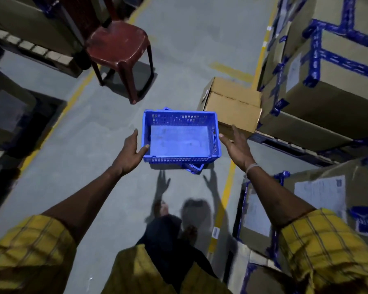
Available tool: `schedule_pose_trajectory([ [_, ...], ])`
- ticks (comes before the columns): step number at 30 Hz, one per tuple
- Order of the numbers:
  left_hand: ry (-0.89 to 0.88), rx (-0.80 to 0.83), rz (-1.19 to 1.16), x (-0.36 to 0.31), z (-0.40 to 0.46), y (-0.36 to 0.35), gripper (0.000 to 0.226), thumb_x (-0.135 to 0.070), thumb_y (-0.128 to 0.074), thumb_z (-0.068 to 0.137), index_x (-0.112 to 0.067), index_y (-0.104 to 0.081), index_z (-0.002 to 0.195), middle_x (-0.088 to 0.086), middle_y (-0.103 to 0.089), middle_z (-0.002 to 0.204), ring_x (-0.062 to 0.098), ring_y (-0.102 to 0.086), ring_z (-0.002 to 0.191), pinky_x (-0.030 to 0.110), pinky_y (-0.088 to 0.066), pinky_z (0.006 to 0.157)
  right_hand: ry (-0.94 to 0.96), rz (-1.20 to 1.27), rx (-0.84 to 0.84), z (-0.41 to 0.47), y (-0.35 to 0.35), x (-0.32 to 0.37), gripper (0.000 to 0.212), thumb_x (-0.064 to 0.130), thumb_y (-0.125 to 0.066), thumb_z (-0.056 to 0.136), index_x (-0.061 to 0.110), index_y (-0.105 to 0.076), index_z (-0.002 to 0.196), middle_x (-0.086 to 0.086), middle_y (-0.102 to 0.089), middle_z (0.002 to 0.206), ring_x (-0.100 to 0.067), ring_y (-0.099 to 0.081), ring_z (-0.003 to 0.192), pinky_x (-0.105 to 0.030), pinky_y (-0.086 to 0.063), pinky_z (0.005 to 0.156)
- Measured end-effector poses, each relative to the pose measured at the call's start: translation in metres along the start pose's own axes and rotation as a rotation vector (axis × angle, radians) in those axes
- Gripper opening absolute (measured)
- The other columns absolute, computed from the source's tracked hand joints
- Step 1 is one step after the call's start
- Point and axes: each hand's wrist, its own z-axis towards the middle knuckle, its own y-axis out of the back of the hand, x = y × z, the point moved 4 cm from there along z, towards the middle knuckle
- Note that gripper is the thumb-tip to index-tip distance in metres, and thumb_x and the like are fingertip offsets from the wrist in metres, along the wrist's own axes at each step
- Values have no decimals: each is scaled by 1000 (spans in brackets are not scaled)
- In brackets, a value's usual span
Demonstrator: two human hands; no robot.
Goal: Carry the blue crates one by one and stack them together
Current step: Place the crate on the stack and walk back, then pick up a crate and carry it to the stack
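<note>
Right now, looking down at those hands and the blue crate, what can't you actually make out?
All in the head view:
- Crates under the top blue crate: only corners peek out, so their number is hidden.
- Whether the left hand or right hand touches the crate: unclear.
- Labels on the taped cartons: blurred, unreadable.
- Dark shelving at left: too dim.
- Feet: mostly covered by clothing.
</note>
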Motion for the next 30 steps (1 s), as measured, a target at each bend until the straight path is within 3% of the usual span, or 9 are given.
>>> schedule_pose_trajectory([
  [6,46,-29,62,27,82,-21,82,-50,-48,101,-15,-6,161,7,-13,167,25,-22,152,48,-26,122,55,19,22,104,-35,-8,70,52,-54,97,30,-25,156,2,-24,161,-20,-27,146,-29,-26,101],
  [9,52,-41,133,48,127,-34,79,-45,-48,102,-9,-10,160,11,-16,167,25,-18,153,43,-19,124,84,-11,37,159,-60,-32,73,63,-54,91,35,-28,154,7,-29,157,-18,-31,144,-35,-30,111],
  [12,43,-57,134,68,172,-52,77,-45,-50,101,-6,-17,159,15,-24,163,30,-23,150,45,-23,122,63,-63,36,218,-88,-73,79,75,-48,85,39,-27,153,9,-29,158,-18,-26,146,-47,-30,117],
  [16,90,-76,167,107,230,-84,84,-52,-42,91,-8,-18,159,17,-30,159,33,-26,147,43,-22,118,30,-145,25,282,-119,-128,80,71,-47,89,33,-24,156,0,-19,163,-25,-15,151,-52,-22,120],
  [19,161,-105,173,158,274,-110,90,-65,-40,87,-20,-15,160,17,-34,155,38,-31,143,50,-29,116,13,-238,7,328,-137,-175,77,67,-47,91,35,-20,156,-1,-7,166,-27,-5,153,-54,-17,121],
  [22,286,-130,164,192,303,-136,91,-61,-47,86,-25,-10,161,25,-25,157,45,-27,144,53,-27,117,-25,-285,51,364,-152,-213,82,66,-52,90,39,-12,157,0,4,167,-31,-3,153,-58,-18,119],
  [26,343,-170,151,228,326,-154,79,-41,-59,97,-32,-12,160,34,-35,146,53,-46,128,55,-40,109,-46,-288,115,396,-168,-244,83,40,-63,93,35,-12,158,-5,0,166,-41,-38,139,-51,-43,103],
  [28,344,-191,125,239,330,-153,77,-34,-60,97,-35,-14,159,37,-51,128,53,-59,109,55,-50,97,-46,-281,114,406,-172,-247,78,25,-61,93,31,-18,158,-10,-11,163,-44,-52,124,-47,-49,91],
  [30,347,-216,100,237,328,-151,74,-25,-58,97,-37,-17,158,34,-57,122,50,-62,101,53,-52,92,-55,-268,103,411,-173,-245,75,15,-57,92,28,-22,157,-12,-16,160,-43,-57,113,-41,-48,81],
])
